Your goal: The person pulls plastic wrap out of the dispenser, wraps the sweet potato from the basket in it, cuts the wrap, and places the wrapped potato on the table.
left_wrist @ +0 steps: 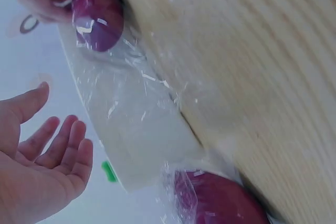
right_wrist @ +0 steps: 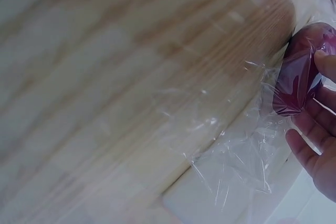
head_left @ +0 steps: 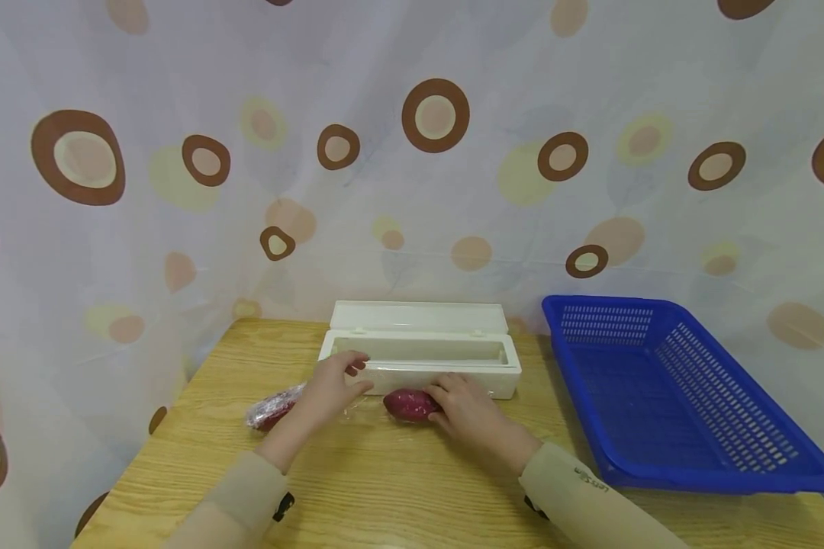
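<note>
My right hand (head_left: 465, 406) grips one end of a purple sweet potato (head_left: 407, 405) at the front of a white cling-film box. In the right wrist view, clear film (right_wrist: 231, 156) clings around this sweet potato (right_wrist: 296, 80) and trails off it in loose wrinkles. Its thumb and fingers lie on opposite sides of it. My left hand (head_left: 328, 387) hovers before the box, fingers apart and holding nothing, as the left wrist view also shows. Beside that wrist lies a second sweet potato (head_left: 275, 409), wrapped in crinkled film and partly hidden by the arm.
The white box (head_left: 446, 381) stands at the back of the wooden table (head_left: 398, 488), its lid (head_left: 419, 316) raised toward the patterned curtain. A large blue plastic basket (head_left: 590, 412) sits on the right side of the table, near my right forearm.
</note>
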The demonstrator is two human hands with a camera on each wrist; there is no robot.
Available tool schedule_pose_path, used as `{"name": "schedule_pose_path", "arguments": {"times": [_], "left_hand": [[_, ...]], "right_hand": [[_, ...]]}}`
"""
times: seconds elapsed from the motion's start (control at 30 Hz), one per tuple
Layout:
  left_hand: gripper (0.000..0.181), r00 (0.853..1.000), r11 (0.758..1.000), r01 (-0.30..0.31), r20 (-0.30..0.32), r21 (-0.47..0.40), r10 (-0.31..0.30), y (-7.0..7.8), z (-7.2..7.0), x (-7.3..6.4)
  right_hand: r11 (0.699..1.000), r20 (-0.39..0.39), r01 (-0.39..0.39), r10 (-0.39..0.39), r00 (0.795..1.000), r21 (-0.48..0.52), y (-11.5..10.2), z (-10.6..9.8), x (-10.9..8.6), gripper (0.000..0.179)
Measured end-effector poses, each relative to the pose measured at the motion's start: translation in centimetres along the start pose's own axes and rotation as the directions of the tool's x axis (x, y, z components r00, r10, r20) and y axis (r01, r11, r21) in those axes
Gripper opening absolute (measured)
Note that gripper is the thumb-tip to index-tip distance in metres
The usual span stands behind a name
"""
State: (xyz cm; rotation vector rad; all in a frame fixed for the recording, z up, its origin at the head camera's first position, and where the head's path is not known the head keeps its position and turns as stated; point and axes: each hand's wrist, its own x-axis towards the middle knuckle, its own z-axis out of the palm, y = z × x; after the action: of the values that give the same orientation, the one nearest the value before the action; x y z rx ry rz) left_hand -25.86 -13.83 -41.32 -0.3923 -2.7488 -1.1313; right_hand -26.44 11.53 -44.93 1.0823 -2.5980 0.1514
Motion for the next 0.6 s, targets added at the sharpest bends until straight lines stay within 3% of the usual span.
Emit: {"name": "schedule_pose_path", "arguments": {"times": [0.1,0.2,0.4,0.6], "left_hand": [[0.045,0.998,1.000,0.021,-0.058,-0.013,-0.022,-0.5,-1.1,0.4],[0.050,0.997,0.999,0.041,-0.065,-0.032,-0.043,-1.2,-2.0,0.7],[0.058,0.998,0.999,0.034,-0.043,-0.001,-0.034,-3.2,-3.5,1.3],[0.072,0.998,0.998,0.063,0.011,0.029,-0.063,-4.6,-4.4,1.8]], "right_hand": [[1.000,0.004,-0.016,0.016,1.000,0.015,-0.1,0.0,0.0,0.040],[0.999,0.006,-0.026,0.026,1.000,0.028,-0.2,-0.1,0.0,0.041],[0.998,-0.015,-0.024,0.025,1.000,0.050,-0.2,-0.3,0.0,0.041],[0.998,-0.028,-0.021,0.023,0.999,0.057,0.0,-0.3,-0.1,0.041]]}}
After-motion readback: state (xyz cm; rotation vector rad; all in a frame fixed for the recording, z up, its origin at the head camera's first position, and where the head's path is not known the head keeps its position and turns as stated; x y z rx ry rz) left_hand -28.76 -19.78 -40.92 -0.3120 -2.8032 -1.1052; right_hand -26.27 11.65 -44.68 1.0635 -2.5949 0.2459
